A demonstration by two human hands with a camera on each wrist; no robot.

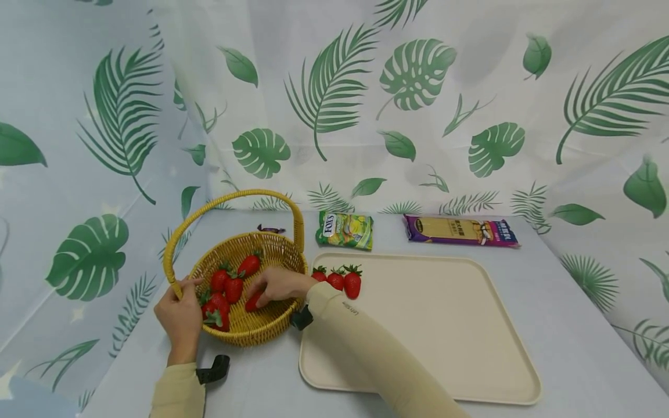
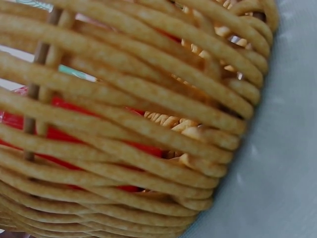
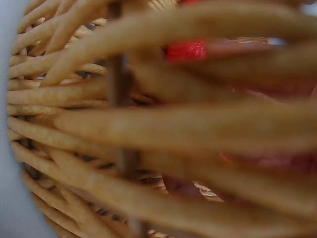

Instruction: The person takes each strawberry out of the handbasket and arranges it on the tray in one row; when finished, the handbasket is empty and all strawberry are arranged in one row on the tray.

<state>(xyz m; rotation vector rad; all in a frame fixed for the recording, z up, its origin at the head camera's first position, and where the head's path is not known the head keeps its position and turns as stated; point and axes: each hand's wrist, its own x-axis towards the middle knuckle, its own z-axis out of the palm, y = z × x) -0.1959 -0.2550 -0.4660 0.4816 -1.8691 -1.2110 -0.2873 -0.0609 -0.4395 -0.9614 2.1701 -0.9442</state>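
A yellow woven basket (image 1: pixel 256 335) with a tall arched handle stands on the left of the table. My left hand (image 1: pixel 179 310) grips it at the left rim, where the handle meets it. Inside, my right hand (image 1: pixel 282 283) reaches over the right rim and pinches a red strawberry (image 1: pixel 253 302) low against the basket floor. Several more strawberries (image 1: pixel 234 289) lie in the basket's left half. Woven strands (image 2: pixel 124 104) fill most of the left wrist view, with red showing through the gaps. Strands (image 3: pixel 198 124) also cover the right wrist view, hiding most of the hand.
Right of the basket lies a cream tray (image 1: pixel 428 331), with strawberries (image 1: pixel 352 284) at its upper left, partly behind my right forearm. Behind stand a green candy bag (image 1: pixel 346 230) and a purple noodle pack (image 1: pixel 460 230). A small dark wrapped candy (image 1: pixel 271 229) sits behind the basket.
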